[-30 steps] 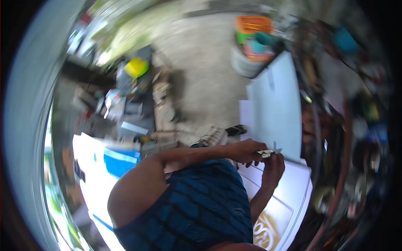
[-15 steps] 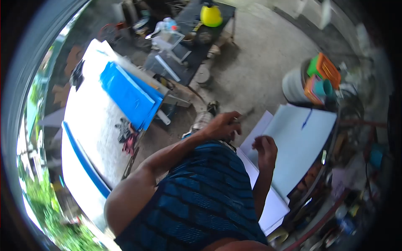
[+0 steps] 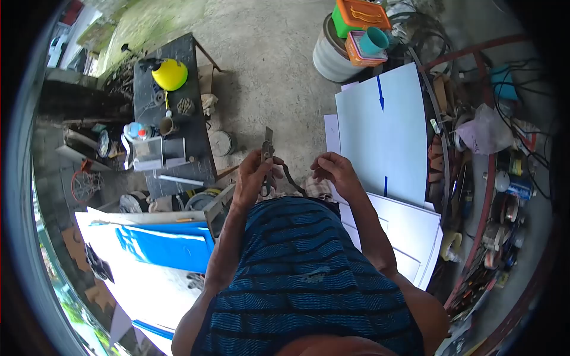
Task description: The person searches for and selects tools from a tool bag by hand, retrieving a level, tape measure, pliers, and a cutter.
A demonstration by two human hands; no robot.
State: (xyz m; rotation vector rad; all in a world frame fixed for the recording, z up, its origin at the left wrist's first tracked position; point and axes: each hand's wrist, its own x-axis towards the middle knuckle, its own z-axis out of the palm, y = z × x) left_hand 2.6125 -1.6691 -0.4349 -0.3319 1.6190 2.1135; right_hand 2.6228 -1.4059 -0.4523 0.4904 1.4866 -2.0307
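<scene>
My left hand [image 3: 252,178] is closed round a slim grey metal utility knife [image 3: 268,148], held upright in front of my waist with its top end pointing away from me. A dark strap [image 3: 289,177] hangs beside those fingers, close to my waist. My right hand [image 3: 337,171] is raised at about the same height, fingers loosely bent and apart, with nothing visible in them. It is nearest to the large pale sheet [image 3: 383,130] marked with blue arrows. White panels [image 3: 409,237] lie below that sheet at my right side.
At the left stands a dark table [image 3: 145,110] with a yellow sprayer [image 3: 170,74] and a clear plastic frame [image 3: 148,153]. Blue sheets [image 3: 172,243] lie on a white panel at lower left. A white drum [image 3: 332,56] carries plastic boxes [image 3: 361,16]. Shelves of clutter [image 3: 504,207] line the right.
The view has swung to the right, so the pale sheet and drum show further left and higher. My left hand, with the knife, has come upright before my waist; my right hand has lifted.
</scene>
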